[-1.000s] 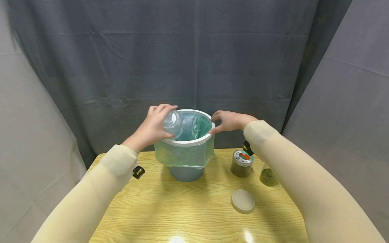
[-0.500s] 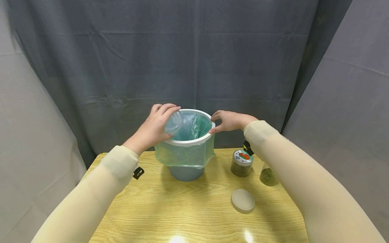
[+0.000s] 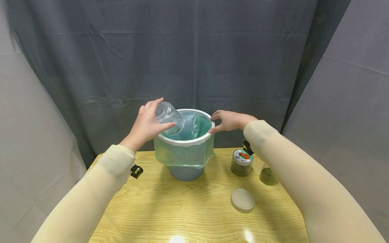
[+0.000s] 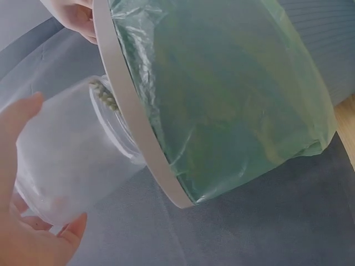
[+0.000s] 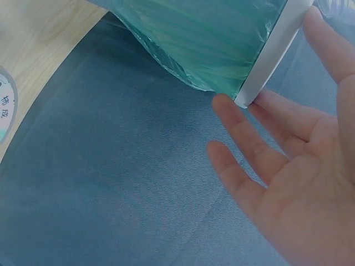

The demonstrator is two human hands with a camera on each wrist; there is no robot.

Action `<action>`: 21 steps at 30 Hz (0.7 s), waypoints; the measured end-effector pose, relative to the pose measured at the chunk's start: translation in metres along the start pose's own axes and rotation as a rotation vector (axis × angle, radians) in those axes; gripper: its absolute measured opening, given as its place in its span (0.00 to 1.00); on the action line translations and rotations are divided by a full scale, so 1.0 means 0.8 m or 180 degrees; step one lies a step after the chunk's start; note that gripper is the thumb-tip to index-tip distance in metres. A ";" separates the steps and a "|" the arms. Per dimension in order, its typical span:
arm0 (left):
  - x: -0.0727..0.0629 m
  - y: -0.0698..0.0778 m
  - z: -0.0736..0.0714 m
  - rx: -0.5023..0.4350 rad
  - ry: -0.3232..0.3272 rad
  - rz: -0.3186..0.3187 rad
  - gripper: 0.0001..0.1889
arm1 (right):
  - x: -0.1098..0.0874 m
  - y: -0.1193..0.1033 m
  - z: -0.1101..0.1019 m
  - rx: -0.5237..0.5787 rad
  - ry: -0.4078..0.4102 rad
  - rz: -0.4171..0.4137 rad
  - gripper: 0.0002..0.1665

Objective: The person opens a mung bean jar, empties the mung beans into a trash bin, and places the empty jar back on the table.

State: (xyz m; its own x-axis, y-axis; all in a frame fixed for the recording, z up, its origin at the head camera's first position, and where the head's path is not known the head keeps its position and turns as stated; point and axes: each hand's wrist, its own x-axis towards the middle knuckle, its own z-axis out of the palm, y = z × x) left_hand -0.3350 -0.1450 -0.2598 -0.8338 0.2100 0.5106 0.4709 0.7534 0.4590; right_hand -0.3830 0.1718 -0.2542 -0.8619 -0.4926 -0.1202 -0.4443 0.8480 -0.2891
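Note:
My left hand (image 3: pixel 146 123) grips a clear plastic jar (image 3: pixel 165 114) by its sides. The jar is tipped over the left rim of a trash bin (image 3: pixel 186 173), its mouth toward the inside. In the left wrist view, a few greenish grains (image 4: pixel 105 97) sit just inside the jar's mouth. A green plastic bag (image 3: pixel 182 153) lines the bin and hangs over its outside beneath the white rim (image 3: pixel 186 143). On the rim's right side rest the thumb and fingertips of my right hand (image 3: pixel 229 120), spread and fairly straight. The bottom of the bin's inside is hidden.
To the right stand a lidded jar (image 3: pixel 241 163) with dark contents and a second jar of green grains (image 3: pixel 268 176), partly hidden by the right sleeve. A beige lid (image 3: pixel 242 200) lies on the wooden table (image 3: pixel 170 209). Grey curtains (image 3: pixel 194 67) surround the back and sides.
The left hand first moved slightly right, then back left and up, so more of the jar's side shows. The right hand stays on the rim.

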 end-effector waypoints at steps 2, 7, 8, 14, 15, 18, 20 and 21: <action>0.000 -0.001 0.000 -0.0012 -0.0001 -0.0042 0.51 | 0.000 0.000 0.000 -0.0015 0.0004 -0.0016 0.43; 0.002 -0.001 0.000 -0.0003 0.0011 -0.0087 0.51 | 0.000 0.000 0.000 0.0041 -0.0012 0.0030 0.43; 0.003 0.000 0.000 0.0005 0.0021 -0.0100 0.51 | 0.000 0.000 0.001 0.0050 -0.0014 0.0040 0.43; 0.015 0.007 0.001 0.0014 0.0105 -0.0158 0.50 | 0.001 0.001 0.002 0.0054 -0.0010 0.0054 0.43; 0.017 0.009 0.002 0.0014 0.0116 -0.0157 0.50 | 0.001 0.001 0.002 0.0052 -0.0009 0.0055 0.43; 0.022 0.013 0.003 0.0032 0.0122 -0.0143 0.50 | 0.001 0.000 0.003 0.0041 -0.0004 0.0054 0.44; 0.025 0.014 0.003 0.0045 0.0114 -0.0121 0.51 | 0.000 -0.001 0.003 0.0042 -0.0001 0.0059 0.44; 0.027 0.015 0.004 0.0055 0.0102 -0.0098 0.51 | 0.000 -0.001 0.003 0.0041 -0.0002 0.0059 0.44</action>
State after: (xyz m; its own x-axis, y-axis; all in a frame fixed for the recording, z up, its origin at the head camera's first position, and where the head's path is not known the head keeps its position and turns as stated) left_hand -0.3481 -0.1294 -0.2457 -0.8381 0.1666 0.5195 0.4398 0.7698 0.4626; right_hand -0.3822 0.1707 -0.2565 -0.8698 -0.4769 -0.1262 -0.4251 0.8544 -0.2989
